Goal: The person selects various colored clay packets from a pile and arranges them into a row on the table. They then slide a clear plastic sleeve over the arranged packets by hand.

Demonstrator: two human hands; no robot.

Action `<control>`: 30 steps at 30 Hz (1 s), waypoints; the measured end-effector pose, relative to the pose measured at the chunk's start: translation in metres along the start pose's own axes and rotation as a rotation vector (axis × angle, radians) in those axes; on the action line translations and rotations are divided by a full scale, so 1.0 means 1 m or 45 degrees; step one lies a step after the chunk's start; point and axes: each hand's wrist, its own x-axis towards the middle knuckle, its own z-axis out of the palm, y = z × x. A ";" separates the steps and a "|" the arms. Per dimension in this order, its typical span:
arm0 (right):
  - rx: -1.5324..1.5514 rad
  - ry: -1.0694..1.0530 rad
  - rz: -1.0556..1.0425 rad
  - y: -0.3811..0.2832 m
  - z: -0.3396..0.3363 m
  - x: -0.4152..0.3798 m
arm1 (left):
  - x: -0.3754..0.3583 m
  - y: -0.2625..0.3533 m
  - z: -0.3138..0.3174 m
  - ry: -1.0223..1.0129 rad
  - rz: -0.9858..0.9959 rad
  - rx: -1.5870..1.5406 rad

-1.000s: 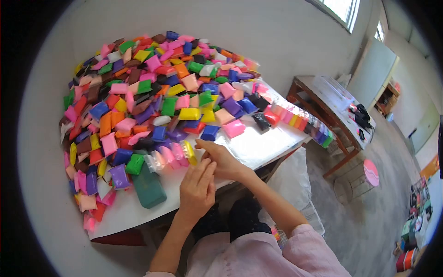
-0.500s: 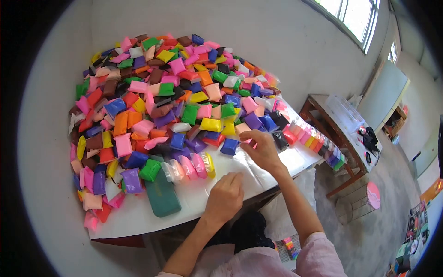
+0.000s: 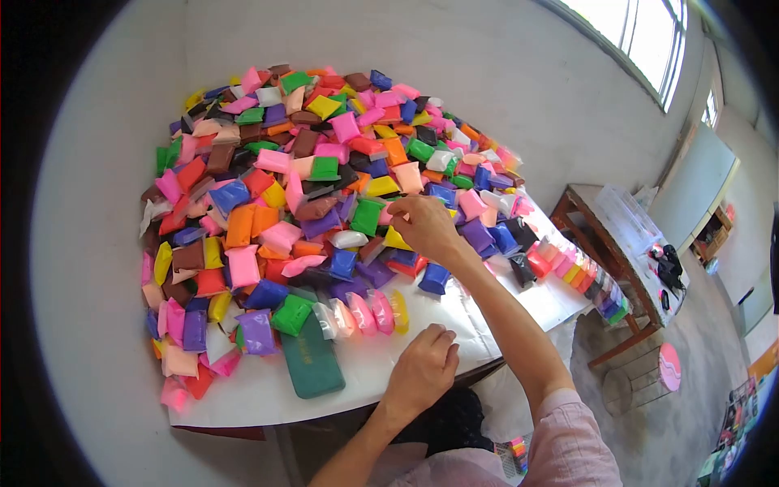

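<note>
My right hand (image 3: pixel 426 227) reaches over the front of a heap of colourful sealed packets (image 3: pixel 324 170). Its thumb and index finger are bent and a little apart, beside a pink packet and just above a yellow packet (image 3: pixel 396 238); I see nothing held between them. Nearer my body, my left hand (image 3: pixel 422 369) is curled closed above the white tabletop's front edge, with no object showing in it. To its left lies a short row of packets (image 3: pixel 363 314) in white, peach, pink and yellow, lined up against a dark green case (image 3: pixel 312 357).
A longer row of mixed-colour packets (image 3: pixel 580 276) runs over the right end of the white tabletop (image 3: pixel 235 410). Beyond it stands a wooden table (image 3: pixel 604 219) holding a clear plastic bin (image 3: pixel 629 215). A wire basket stool with a pink top (image 3: pixel 669 367) is on the floor.
My right hand has moved forward and left, from the bare table edge of the heap to above its packets. My left hand stays curled near the front edge. The whole view has shifted slightly.
</note>
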 end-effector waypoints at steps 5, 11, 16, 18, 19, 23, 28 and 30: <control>0.187 -0.003 -0.098 -0.012 0.016 0.005 | -0.001 0.000 0.002 -0.017 0.015 0.064; 0.296 0.118 -0.617 -0.078 0.022 0.012 | 0.000 0.003 0.000 -0.094 -0.043 0.061; 0.244 -0.064 -0.538 -0.128 0.046 0.037 | 0.004 0.010 -0.008 -0.163 -0.097 -0.014; 0.216 -0.014 -0.518 -0.144 0.061 0.051 | 0.004 0.011 -0.009 -0.190 -0.116 -0.027; 0.200 0.008 -0.508 -0.152 0.068 0.055 | 0.003 0.011 -0.010 -0.201 -0.125 -0.037; -0.082 -0.122 -0.593 -0.163 0.107 0.069 | -0.005 0.000 -0.005 -0.145 -0.022 -0.140; 0.051 0.011 -0.597 -0.148 0.091 0.079 | -0.005 0.004 -0.006 -0.084 0.085 -0.020; 0.255 0.070 -0.577 -0.140 0.090 0.080 | -0.005 0.003 -0.003 -0.051 0.071 -0.019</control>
